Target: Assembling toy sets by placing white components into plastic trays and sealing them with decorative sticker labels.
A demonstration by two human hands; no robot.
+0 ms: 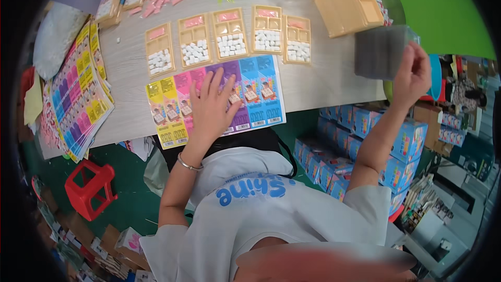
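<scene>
Left hand point(213, 105) lies flat, fingers spread, pressing the strip of coloured cards point(216, 102) on the counter point(323, 81). Just beyond, five tan trays point(229, 36) hold white pieces. Right hand point(412, 75), fingers curled, pinches a grey stack point(381, 52) at the right edge. Best to keep that palm firm so the cards stay square

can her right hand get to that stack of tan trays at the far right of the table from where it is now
Probably yes. The right hand is raised by the grey box, and the stack of tan trays sits just beyond it, uncovered.
</scene>
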